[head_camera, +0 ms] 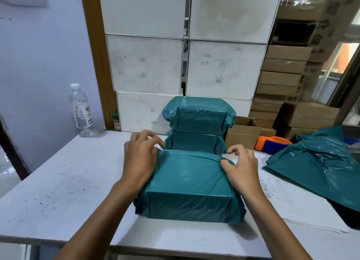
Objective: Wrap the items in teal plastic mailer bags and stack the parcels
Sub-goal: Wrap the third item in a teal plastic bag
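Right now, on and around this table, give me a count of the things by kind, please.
Wrapped teal parcels: 3, near one, two stacked behind
Empty teal mailer bags, pile: 1
Tape dispenser: 1
Water bottle: 1
Total: 6

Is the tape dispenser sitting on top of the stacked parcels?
No, the orange and blue tape dispenser sits on the table, right of the two stacked parcels.

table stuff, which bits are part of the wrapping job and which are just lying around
Job: near parcel under left hand and right hand; two stacked parcels; spare teal mailers.

Lying about: water bottle; tape dispenser; papers.
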Action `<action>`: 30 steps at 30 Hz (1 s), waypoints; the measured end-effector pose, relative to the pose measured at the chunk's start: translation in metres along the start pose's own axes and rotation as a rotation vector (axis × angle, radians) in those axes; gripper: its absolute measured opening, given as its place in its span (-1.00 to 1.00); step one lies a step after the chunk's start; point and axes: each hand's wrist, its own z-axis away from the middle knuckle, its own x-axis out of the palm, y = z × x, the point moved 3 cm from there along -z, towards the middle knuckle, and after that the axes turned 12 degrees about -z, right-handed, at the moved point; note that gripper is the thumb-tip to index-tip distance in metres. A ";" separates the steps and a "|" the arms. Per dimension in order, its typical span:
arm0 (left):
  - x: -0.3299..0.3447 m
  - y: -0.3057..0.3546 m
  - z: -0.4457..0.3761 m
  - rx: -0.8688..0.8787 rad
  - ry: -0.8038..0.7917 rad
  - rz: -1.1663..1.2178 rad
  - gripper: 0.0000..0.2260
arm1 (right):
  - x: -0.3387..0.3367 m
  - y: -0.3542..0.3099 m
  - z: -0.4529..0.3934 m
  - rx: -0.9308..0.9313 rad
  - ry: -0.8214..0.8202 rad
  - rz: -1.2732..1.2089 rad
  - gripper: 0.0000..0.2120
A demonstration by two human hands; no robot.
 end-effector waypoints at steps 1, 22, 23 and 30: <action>-0.001 0.002 -0.004 0.090 -0.071 -0.027 -0.72 | 0.001 -0.007 -0.001 -0.085 -0.031 0.131 -0.83; -0.001 0.057 0.003 0.211 -0.259 -0.066 -0.79 | 0.033 -0.080 0.041 -0.460 -0.262 0.695 -0.73; 0.000 0.057 0.003 0.210 -0.272 -0.083 -0.76 | 0.033 -0.081 0.042 -0.426 -0.286 0.700 -0.73; 0.002 0.054 0.008 0.223 -0.348 -0.051 -0.57 | 0.035 -0.078 0.032 -0.409 -0.292 0.545 -0.62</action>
